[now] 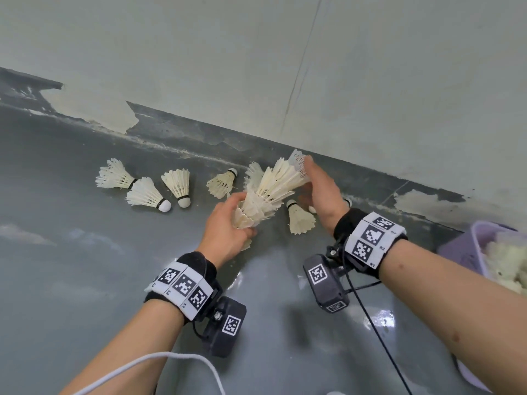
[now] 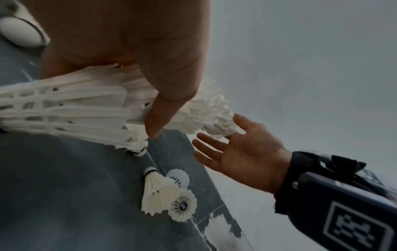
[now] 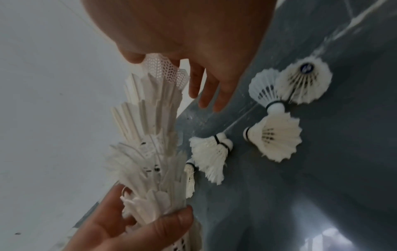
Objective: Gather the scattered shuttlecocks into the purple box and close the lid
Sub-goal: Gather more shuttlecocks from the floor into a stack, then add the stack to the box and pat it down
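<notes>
A nested stack of white feather shuttlecocks [image 1: 268, 192] tilts up off the grey floor near the wall. My left hand [image 1: 231, 220] grips its lower end, fingers curled round the feathers [image 3: 150, 208]. My right hand [image 1: 316, 183] is beside the upper end, fingers straight, touching the mesh-skirted top shuttlecock [image 3: 165, 71]. Several loose shuttlecocks lie on the floor: three at the left [image 1: 148, 196], one behind the stack [image 1: 222, 182], one under my right hand [image 1: 299, 218]. The purple box [image 1: 476, 243] stands at the right edge with shuttlecocks inside; its lid cannot be made out.
A pale wall [image 1: 256, 67] with peeling paint along its base runs just behind the shuttlecocks. The floor [image 1: 85, 266] is glossy grey. A white cable [image 1: 176, 357] and a black cable [image 1: 379, 337] trail from my wrists near the bottom.
</notes>
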{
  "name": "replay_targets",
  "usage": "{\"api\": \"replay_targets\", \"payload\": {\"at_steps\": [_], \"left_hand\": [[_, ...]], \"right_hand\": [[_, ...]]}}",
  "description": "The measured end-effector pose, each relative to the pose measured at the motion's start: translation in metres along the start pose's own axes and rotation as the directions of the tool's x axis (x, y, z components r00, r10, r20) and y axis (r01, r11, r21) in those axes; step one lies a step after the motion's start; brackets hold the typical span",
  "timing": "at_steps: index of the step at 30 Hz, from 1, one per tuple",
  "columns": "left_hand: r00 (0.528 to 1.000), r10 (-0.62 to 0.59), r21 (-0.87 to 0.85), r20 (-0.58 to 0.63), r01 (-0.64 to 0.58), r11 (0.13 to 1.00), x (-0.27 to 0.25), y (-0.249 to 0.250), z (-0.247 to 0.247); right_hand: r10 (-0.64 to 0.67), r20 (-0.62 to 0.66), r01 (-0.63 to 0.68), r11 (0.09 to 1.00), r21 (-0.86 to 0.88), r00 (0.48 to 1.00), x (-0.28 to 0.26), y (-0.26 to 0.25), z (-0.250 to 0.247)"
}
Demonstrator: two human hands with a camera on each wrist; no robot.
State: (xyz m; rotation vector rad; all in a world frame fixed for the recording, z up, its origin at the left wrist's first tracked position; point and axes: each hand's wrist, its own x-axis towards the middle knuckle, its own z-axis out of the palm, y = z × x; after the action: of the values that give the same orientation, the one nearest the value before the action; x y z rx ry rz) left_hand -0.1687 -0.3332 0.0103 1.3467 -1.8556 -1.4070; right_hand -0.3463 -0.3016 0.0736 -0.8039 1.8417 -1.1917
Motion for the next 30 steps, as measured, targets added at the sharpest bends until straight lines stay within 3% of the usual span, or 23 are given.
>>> {"api": "replay_targets", "payload": {"at_steps": [5,9,13,17,26,30], "left_hand": [[0.964,0.079,0.097,0.252,-0.106,0.990,-0.003,0.039,0.037],[0.894,0.154,0.102,0.421,-0.215,0.971,-0.015,0.076,0.075],[0.835,0.214,0.108,0.506,-0.308,0.945,-0.028,0.106,0.102],[0.789,0.244,0.155,0.564,-0.392,0.907,-0.038,0.133,0.126],[0.813,0.321,-0.078,0.485,-0.325,0.942,-0.076,0.210,0.245],[0.867,0.299,-0.191,0.398,-0.240,0.952,-0.097,0.224,0.313]], "right_hand": [[-0.069,-0.204,0.050,0.994,-0.100,0.977,-0.019,-0.004,-0.049],[-0.122,-0.428,0.091,0.992,-0.093,0.895,-0.046,0.000,-0.093],[-0.081,-0.445,0.094,0.996,0.008,0.892,-0.067,0.000,-0.125],[-0.147,-0.404,0.191,0.979,0.072,0.903,-0.075,0.013,-0.155],[-0.163,-0.389,0.228,0.965,0.128,0.907,-0.094,0.019,-0.295],[-0.114,-0.371,0.157,0.984,0.087,0.922,-0.097,0.031,-0.357]]}}
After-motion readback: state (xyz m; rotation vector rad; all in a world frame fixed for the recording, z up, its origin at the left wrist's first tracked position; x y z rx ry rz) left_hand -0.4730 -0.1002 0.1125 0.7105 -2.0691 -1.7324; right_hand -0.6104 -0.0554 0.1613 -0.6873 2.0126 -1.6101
